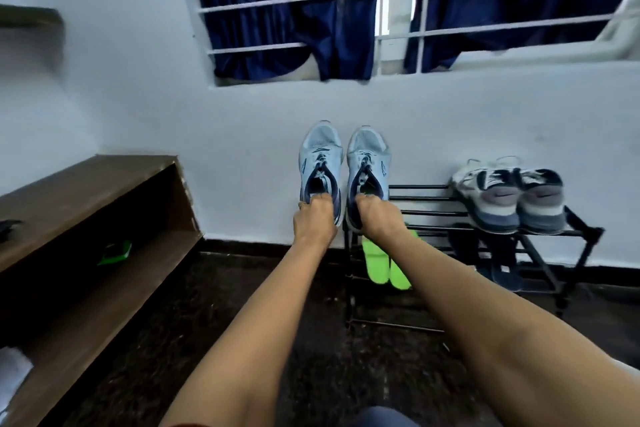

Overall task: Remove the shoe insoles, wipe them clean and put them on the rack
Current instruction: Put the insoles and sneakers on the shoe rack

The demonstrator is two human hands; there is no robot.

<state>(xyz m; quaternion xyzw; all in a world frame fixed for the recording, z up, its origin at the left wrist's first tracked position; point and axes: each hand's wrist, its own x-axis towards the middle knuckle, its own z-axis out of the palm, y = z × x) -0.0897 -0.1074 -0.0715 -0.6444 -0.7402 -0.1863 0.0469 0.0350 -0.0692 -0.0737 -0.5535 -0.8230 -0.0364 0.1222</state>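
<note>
Flanking shelf (pixel 104 177): one, brown wood, far left of the left hand (pixel 313 218); one small green item (pixel 116 252) lies on its lower board, too blurred to name.
Left arm: stretched straight ahead, fingers curled over the heel collar of the left shoe (pixel 320 152).
Blue shoes: two, pale blue with dark navy lining, held toes up before the white wall, side by side and just apart; a sliver of green shows inside the right shoe (pixel 369 152).
Right arm: also stretched out, the right hand (pixel 379 217) hooked over that shoe's heel collar.
Green insoles (pixel 375 260): two, bright, side by side on a lower tier of the rack (pixel 429 211), just below the right hand, upper ends hidden by its wrist.
Rack build: one, black metal bars, right of both hands.
Other footwear: two white-and-grey sneakers (pixel 491 198) on the top tier, heels toward the camera; dark shoes (pixel 498 263) beneath, count unclear.
</note>
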